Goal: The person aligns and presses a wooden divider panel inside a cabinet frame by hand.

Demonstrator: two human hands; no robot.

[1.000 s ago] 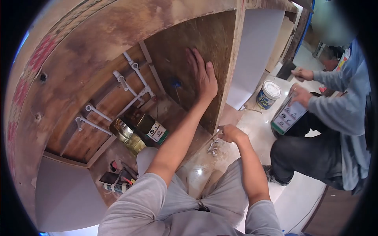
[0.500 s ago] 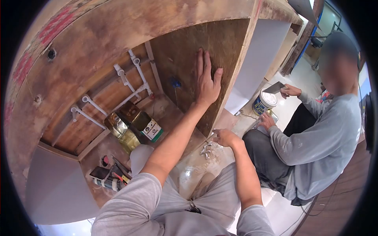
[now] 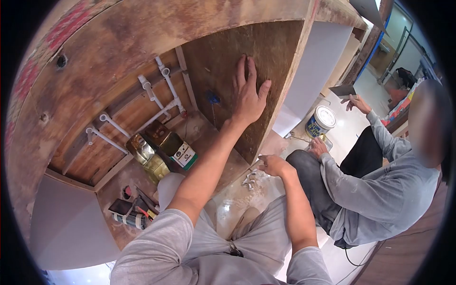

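Note:
My left hand [image 3: 250, 96] lies against the brown wooden side panel [image 3: 271, 52] of a cabinet, its fingers stretched and spread, holding nothing. Low by the panel's bottom corner is my right hand [image 3: 276, 166], its fingers loosely bent and a little apart, with nothing visible in them. Just below it, whitish scraps [image 3: 250, 180] lie on the dusty floor. Inside the cabinet, left of my left arm, are white plastic pipes [image 3: 164, 72] and a blue patch [image 3: 212, 98] on the panel.
Two metal cans [image 3: 183, 156] stand on the cabinet floor, with several tools [image 3: 142, 209] nearer me. At the right a co-worker [image 3: 380, 190] crouches, a flat scraper [image 3: 343, 91] in one hand, beside a paint bucket [image 3: 321, 120]. A curved wooden edge [image 3: 142, 28] arches overhead.
The co-worker has leaned to the right and lifted the scraper away from the bucket. My left hand stays on the panel, and my right hand has hardly moved.

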